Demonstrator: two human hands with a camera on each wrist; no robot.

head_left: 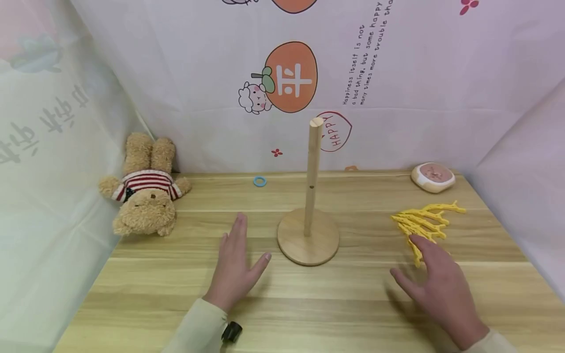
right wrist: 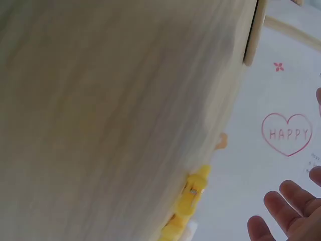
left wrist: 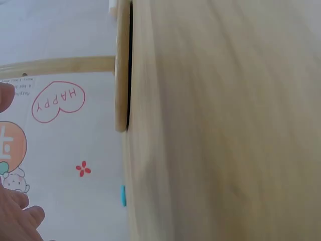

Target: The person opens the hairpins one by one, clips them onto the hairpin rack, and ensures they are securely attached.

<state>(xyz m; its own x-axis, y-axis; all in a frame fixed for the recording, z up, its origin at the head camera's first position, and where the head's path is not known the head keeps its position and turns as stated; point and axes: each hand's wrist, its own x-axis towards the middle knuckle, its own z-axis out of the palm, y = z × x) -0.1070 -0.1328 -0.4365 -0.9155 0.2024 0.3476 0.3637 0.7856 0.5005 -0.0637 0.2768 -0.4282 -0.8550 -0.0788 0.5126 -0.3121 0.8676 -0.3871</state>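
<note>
A round wooden base (head_left: 291, 245) with an upright wooden post (head_left: 312, 166) stands at mid-table. To its left, my left hand (head_left: 234, 269) hovers over the table with fingers extended, thumb spread toward the base, holding nothing. On the right, my right hand (head_left: 446, 289) is held above the table, thumb apart from the fingers. Its fingertips overlap the near part of several yellow branch-shaped pieces (head_left: 415, 223) in the head view. The same yellow pieces (right wrist: 188, 203) show low in the right wrist view, away from the fingers (right wrist: 283, 208), with nothing in the palm.
A teddy bear (head_left: 147, 196) in a striped shirt lies upside down at the back left. Near the back edge is a small blue ring (head_left: 260, 181). A white and pink rounded object (head_left: 433, 177) sits at the back right. Printed cloth (head_left: 212, 122) walls the table.
</note>
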